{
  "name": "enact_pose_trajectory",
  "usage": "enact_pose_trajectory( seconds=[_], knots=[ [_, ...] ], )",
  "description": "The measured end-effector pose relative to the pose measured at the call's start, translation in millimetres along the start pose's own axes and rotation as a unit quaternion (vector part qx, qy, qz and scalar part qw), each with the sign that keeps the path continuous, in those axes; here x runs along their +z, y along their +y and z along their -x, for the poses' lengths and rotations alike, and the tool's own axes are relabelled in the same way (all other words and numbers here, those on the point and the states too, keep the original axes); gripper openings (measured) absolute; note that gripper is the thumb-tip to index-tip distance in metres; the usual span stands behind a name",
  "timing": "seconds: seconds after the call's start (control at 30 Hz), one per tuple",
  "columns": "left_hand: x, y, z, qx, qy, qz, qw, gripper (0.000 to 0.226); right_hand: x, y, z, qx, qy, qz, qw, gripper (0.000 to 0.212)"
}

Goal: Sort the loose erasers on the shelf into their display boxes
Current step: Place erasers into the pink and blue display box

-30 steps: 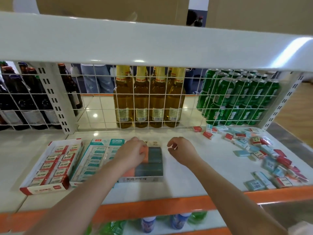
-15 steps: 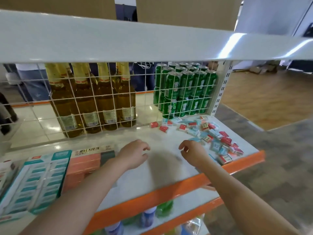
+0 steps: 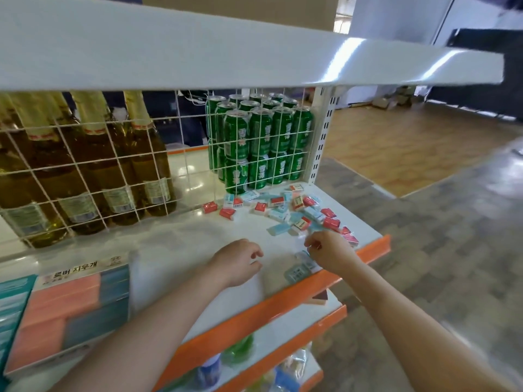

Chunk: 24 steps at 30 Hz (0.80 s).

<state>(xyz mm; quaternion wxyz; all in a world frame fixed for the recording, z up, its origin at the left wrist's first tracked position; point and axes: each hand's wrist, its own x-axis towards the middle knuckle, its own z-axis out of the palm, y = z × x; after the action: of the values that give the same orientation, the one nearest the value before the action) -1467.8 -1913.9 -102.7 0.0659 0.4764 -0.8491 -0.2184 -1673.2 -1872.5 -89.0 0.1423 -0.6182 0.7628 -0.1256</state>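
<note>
We cannot tell whether our right hand (image 3: 329,251), fingers curled at the near edge of the scattered red and blue paper-sleeved erasers (image 3: 288,212), pinches one; motion blurs it. Our left hand (image 3: 237,261) hovers loosely curled, holding nothing, over the white metal shelf (image 3: 175,244). The erasers lie toward the shelf's right edge. At the left edge, an open cardboard display box (image 3: 68,309), cut off, holds pink and teal blocks.
</note>
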Motion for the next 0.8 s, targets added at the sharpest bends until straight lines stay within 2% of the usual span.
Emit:
enact_pose_trajectory(
  seconds=[0.23, 0.47, 0.63, 0.8],
  knots=[
    [23, 32, -8, -0.005, -0.039, 0.07, 0.997, 0.044, -2, 8, 2, -0.011, 0.009, -0.004, 1.0, 0.03],
    [43, 53, -12, -0.051, -0.035, 0.046, 0.997, 0.047, -2, 15, 5, -0.016, 0.015, -0.019, 1.0, 0.032],
    [46, 56, -15, -0.087, -0.021, 0.114, 0.989, 0.037, 0, 18, 10, -0.022, 0.018, -0.013, 1.0, 0.033],
    [47, 61, -13, -0.074, -0.002, 0.15, 0.986, 0.026, 0, 17, 12, -0.018, 0.02, -0.014, 1.0, 0.032]
  ],
)
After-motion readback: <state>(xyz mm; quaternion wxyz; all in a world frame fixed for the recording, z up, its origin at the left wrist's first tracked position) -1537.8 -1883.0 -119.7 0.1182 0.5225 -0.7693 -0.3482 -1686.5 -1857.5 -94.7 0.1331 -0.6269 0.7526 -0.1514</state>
